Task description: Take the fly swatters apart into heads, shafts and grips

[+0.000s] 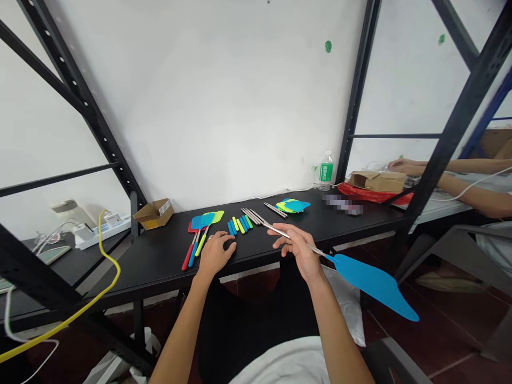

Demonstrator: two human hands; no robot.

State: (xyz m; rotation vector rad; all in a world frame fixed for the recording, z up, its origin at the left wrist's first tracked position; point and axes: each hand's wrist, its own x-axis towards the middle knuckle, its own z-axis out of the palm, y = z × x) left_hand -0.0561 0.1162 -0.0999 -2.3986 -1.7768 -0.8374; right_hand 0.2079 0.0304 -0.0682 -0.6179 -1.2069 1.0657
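My right hand (300,252) is shut on the metal shaft of a fly swatter (290,234), held level above the black table (148,272), with its blue mesh head (372,285) out past the table edge. My left hand (216,253) rests palm down on the table, holding nothing. Next to its fingers lie several assembled fly swatters (199,237) with red, blue and yellow handles, and a row of blue and yellow-green handle grips (239,224). Beyond are loose metal rods (252,216), more rods (275,209) and a pile of blue and green swatter heads (293,206).
A small cardboard box (153,214) stands on the table's far left, and a water bottle (326,172) at the wall. Black shelf uprights (358,90) frame the table. To the right, a co-worker's hands (404,166) work near a cardboard package (378,181) on red plastic.
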